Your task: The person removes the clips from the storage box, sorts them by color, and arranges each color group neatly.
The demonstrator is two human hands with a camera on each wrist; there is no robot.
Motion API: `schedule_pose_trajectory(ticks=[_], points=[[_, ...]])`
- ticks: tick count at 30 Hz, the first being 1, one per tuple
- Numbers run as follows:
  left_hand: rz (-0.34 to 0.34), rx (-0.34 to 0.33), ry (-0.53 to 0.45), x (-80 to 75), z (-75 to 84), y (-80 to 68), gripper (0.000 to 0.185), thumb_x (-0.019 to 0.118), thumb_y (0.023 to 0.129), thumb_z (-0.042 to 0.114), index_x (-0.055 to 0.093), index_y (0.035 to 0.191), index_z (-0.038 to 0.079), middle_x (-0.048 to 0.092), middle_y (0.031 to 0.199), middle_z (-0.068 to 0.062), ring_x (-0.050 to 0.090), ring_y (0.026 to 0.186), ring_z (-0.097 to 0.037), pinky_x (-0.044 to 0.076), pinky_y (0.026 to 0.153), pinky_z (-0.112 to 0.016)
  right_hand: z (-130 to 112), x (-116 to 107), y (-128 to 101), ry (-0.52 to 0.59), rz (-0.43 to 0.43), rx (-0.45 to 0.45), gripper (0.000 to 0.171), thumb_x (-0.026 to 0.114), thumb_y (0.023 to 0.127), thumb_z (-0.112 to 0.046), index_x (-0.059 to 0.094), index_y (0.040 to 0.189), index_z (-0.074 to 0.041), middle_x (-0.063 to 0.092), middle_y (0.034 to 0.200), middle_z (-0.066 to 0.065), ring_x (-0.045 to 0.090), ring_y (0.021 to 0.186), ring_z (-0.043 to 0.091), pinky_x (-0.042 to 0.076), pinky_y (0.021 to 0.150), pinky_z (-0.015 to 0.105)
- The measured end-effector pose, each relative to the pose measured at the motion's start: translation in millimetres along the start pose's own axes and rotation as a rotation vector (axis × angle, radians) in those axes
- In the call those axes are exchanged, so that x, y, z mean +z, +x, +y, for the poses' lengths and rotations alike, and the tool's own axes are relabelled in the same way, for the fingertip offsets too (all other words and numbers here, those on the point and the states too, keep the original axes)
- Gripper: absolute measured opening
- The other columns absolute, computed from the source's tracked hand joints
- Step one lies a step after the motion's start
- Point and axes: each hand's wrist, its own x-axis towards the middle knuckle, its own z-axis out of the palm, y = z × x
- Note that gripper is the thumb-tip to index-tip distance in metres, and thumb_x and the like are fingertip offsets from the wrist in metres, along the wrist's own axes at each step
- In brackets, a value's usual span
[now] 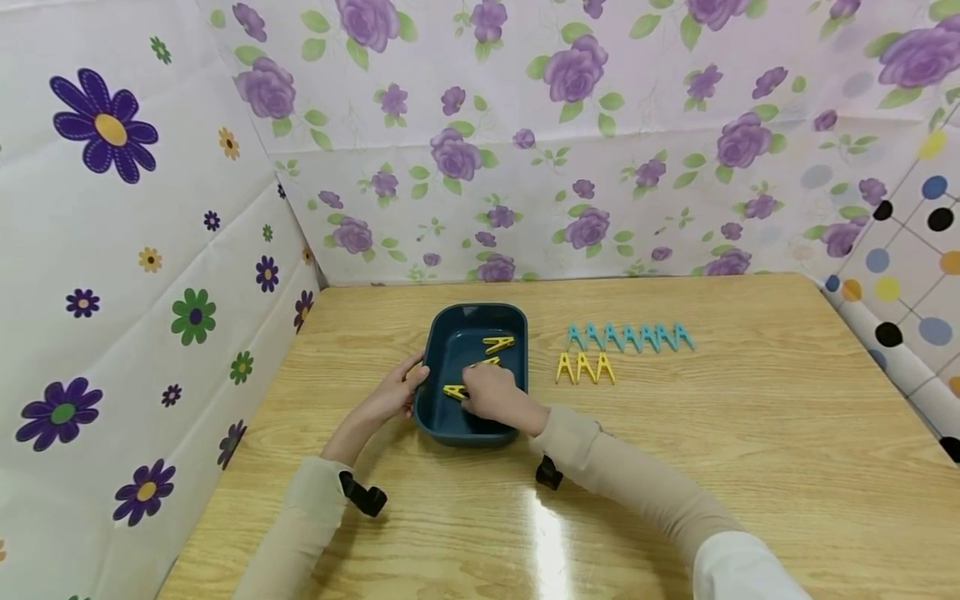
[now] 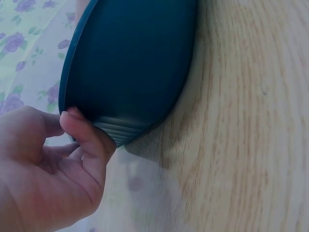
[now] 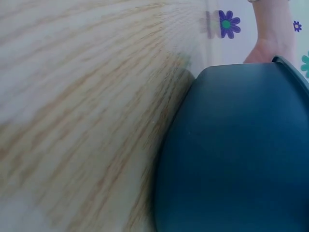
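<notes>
A dark teal plastic basin (image 1: 471,439) stands on the table. My left hand (image 1: 392,395) grips its left rim, thumb over the edge; the left wrist view shows this hand (image 2: 63,164) pinching the rim beside a ribbed part of the basin wall (image 2: 120,129). My right hand (image 1: 495,395) reaches down inside the basin with bent fingers, among yellow clothespins. One yellow clothespin (image 1: 454,391) lies right at its fingertips, another (image 1: 492,362) shows just behind the knuckles, and a third (image 1: 498,343) lies farther back. I cannot tell whether the right fingers hold one.
Right of the basin, several blue clothespins (image 1: 630,337) are lined up in a row. Three yellow clothespins (image 1: 585,367) form a shorter row in front of them. The wooden table (image 1: 750,433) meets flower-patterned cloth walls (image 1: 525,183) at the back and left.
</notes>
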Motion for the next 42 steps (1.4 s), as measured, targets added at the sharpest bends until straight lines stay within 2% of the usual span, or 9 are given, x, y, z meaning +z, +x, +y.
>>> schedule_pose_trajectory(ticks=[7,10,17,24,28,35,42], points=[[-0.007,0.008,0.016,-0.9,1.2,-1.9,0.06,0.037,0.105,0.035,0.013,0.156,0.013,0.034,0.06,0.003,0.038,0.052,-0.01,0.04,0.051,-0.024,3,-3,-2,0.043,-0.009,0.022,0.023,0.067,0.091,-0.035,0.063,0.088,-0.013,0.057,0.079,0.0,0.054,0.067,0.014,0.045,0.057,0.03],[-0.006,0.008,0.016,-0.2,3.0,-3.0,0.061,0.037,0.105,0.034,0.013,0.156,0.012,0.035,0.06,0.002,0.038,0.052,-0.01,0.04,0.051,-0.024,5,-4,-2,0.069,0.013,0.02,0.023,0.067,0.09,-0.035,0.063,0.087,-0.013,0.056,0.076,0.0,0.054,0.065,0.014,0.045,0.056,0.029],[-0.001,0.002,0.014,0.5,5.1,-3.3,0.059,0.037,0.106,0.031,0.014,0.156,0.012,0.036,0.06,0.003,0.038,0.051,-0.009,0.039,0.05,-0.024,11,-10,-5,0.14,0.167,-0.022,0.024,0.068,0.09,-0.035,0.063,0.081,-0.013,0.054,0.067,0.0,0.05,0.056,0.013,0.038,0.047,0.026],[0.005,0.0,0.02,0.2,5.2,-3.4,0.058,0.037,0.106,0.032,0.015,0.156,0.012,0.035,0.06,0.003,0.038,0.052,-0.01,0.039,0.05,-0.024,17,-10,-7,0.191,0.281,-0.042,0.027,0.067,0.09,-0.035,0.069,0.097,-0.009,0.063,0.08,0.002,0.053,0.06,0.01,0.043,0.05,0.024],[0.004,-0.012,0.023,0.4,3.8,-2.2,0.059,0.038,0.106,0.033,0.016,0.156,0.013,0.037,0.059,0.003,0.04,0.051,-0.01,0.04,0.05,-0.024,21,-9,-8,0.219,0.331,-0.051,0.026,0.067,0.09,-0.035,0.069,0.096,-0.01,0.064,0.083,0.002,0.053,0.061,0.009,0.043,0.051,0.023],[0.002,-0.007,0.016,1.7,3.1,-2.0,0.059,0.037,0.106,0.034,0.016,0.156,0.014,0.042,0.065,0.001,0.043,0.053,-0.01,0.04,0.051,-0.024,28,-10,-7,0.246,0.424,-0.088,0.025,0.068,0.089,-0.033,0.068,0.092,-0.009,0.058,0.074,-0.001,0.048,0.056,0.009,0.037,0.048,0.021],[0.001,0.006,0.011,0.3,3.4,-3.4,0.058,0.036,0.106,0.033,0.015,0.156,0.012,0.05,0.075,-0.001,0.045,0.054,-0.01,0.04,0.051,-0.024,37,-11,-9,0.302,0.464,-0.087,0.025,0.068,0.09,-0.031,0.068,0.097,-0.007,0.057,0.077,0.003,0.046,0.061,0.012,0.036,0.053,0.023]])
